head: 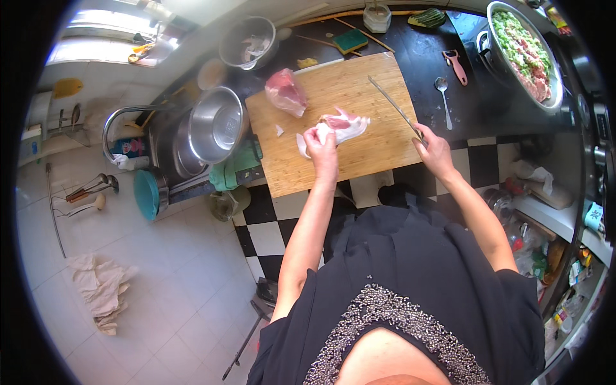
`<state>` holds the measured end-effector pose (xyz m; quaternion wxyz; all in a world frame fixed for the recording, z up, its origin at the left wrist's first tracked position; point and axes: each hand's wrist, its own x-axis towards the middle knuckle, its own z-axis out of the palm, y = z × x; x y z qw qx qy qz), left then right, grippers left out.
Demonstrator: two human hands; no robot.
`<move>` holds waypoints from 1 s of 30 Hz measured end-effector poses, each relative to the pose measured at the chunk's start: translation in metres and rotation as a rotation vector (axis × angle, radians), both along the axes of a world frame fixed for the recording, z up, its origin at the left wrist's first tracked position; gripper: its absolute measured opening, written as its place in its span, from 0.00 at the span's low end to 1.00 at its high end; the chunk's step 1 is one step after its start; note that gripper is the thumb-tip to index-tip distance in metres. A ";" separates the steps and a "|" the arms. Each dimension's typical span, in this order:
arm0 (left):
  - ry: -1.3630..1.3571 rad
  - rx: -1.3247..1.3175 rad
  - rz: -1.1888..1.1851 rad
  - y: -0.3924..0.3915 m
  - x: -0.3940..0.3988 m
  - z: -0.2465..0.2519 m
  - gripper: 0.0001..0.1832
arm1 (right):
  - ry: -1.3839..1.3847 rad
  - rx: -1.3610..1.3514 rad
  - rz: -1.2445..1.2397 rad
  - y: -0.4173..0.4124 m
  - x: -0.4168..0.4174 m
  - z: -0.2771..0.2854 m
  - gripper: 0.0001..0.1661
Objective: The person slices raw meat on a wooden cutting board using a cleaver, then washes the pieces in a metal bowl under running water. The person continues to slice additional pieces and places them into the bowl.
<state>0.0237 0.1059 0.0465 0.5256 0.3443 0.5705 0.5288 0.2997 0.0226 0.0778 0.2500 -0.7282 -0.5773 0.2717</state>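
Observation:
A wooden cutting board [365,149] lies on the dark counter before me. My left hand [322,149] pinches the near end of a piece of fatty raw meat [344,125] on the board. A white strip [302,146], probably fat, shows beside those fingers. In my right hand [431,148] is a knife [392,102], seen nearly edge-on over the board's right side, its blade apart from the meat. My fingers hide most of its handle. A larger chunk of raw meat [286,92] sits at the board's far left, with a small white scrap [279,130] nearer me.
Left of the board, a steel basin [216,125] stands at the sink under a curved faucet [109,130]. Behind are a clear bowl [248,43] and a sponge [350,41]. To the right lie a spoon [444,103], a pink peeler [455,67] and a bowl of minced meat and chopped greens [522,53].

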 end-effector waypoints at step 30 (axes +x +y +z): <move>0.878 0.553 -0.028 -0.051 0.039 -0.065 0.32 | -0.220 -0.433 0.481 0.038 -0.048 0.086 0.15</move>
